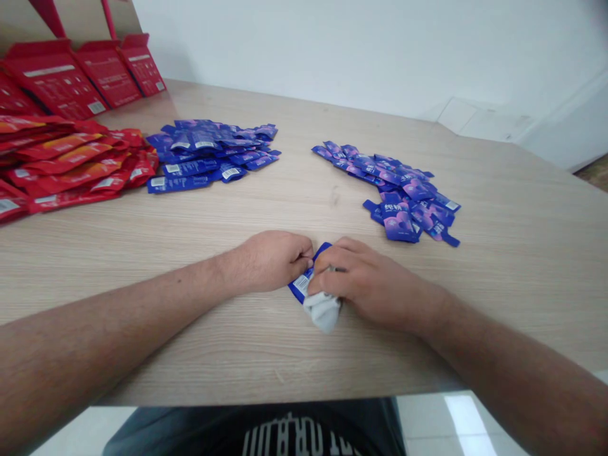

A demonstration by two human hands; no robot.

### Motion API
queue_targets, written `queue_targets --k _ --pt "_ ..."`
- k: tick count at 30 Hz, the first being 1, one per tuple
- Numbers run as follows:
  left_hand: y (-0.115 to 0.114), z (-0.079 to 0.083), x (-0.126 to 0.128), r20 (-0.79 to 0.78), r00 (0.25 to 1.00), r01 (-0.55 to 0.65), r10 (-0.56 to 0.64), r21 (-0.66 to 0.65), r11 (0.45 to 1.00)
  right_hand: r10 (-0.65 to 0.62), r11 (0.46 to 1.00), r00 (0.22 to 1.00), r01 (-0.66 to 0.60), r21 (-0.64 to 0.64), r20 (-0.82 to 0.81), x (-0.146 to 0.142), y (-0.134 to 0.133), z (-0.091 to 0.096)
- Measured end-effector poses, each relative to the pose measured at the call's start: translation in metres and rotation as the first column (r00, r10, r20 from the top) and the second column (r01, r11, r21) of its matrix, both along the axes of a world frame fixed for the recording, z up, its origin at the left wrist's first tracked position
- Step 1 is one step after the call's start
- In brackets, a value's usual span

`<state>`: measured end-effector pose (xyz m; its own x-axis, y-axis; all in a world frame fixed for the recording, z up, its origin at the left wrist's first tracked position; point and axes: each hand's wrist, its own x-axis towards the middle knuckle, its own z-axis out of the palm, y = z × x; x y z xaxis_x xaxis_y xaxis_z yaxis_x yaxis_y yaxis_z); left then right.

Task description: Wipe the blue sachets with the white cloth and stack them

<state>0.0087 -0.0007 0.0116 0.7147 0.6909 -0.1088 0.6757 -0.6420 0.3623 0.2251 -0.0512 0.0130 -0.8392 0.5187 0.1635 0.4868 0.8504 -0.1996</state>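
Observation:
A blue sachet [304,278] lies on the wooden table [190,354] near its front edge, between both hands. My left hand [268,259] is closed, its fingertips pinching the sachet's left edge. My right hand [365,282] is curled over the sachet and presses a crumpled white cloth [323,310] against it. Most of the sachet is hidden under the right hand.
A pile of blue-purple sachets [403,193] lies to the right beyond my hands, and a second pile of blue sachets [211,155] sits at the middle left. Red sachets [66,164] are heaped at the far left, with red cartons [85,76] behind them.

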Motion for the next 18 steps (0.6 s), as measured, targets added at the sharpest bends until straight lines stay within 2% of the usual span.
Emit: queue_targets --k 3,4,6,9,11,15,16,18 --pt "0.0 0.0 0.0 -0.006 1.0 -0.015 0.015 0.01 1.0 -0.17 0.984 0.983 0.173 0.045 -0.072 0.003 0.006 -0.003" --pt "0.0 0.0 0.0 -0.008 1.0 -0.017 0.017 0.009 1.0 -0.19 0.979 0.978 0.195 0.055 -0.089 0.001 0.005 -0.004" --pt "0.0 0.0 0.0 -0.007 1.0 -0.01 0.01 -0.002 1.0 -0.15 0.986 0.984 0.156 0.056 -0.101 -0.005 0.0 -0.002" --pt "0.0 0.001 -0.001 0.007 1.0 0.01 -0.01 -0.018 1.0 0.039 0.999 0.998 -0.039 -0.009 -0.041 -0.009 -0.006 0.001" --pt "0.0 0.0 -0.001 0.007 1.0 0.004 -0.004 -0.013 1.0 0.022 0.999 0.999 -0.023 -0.031 -0.046 -0.005 -0.004 0.001" --pt "0.0 0.0 -0.001 -0.018 1.0 -0.017 0.017 0.005 1.0 -0.171 0.985 0.98 0.173 0.008 -0.097 -0.001 0.002 -0.003" --pt "0.0 0.0 -0.001 -0.016 1.0 -0.014 0.014 0.006 1.0 -0.16 0.987 0.983 0.161 0.009 -0.095 -0.002 0.001 -0.002" --pt "0.0 -0.001 -0.001 -0.002 1.0 0.003 -0.003 0.0 1.0 -0.039 0.999 0.997 0.038 -0.017 -0.065 -0.006 -0.004 0.0"
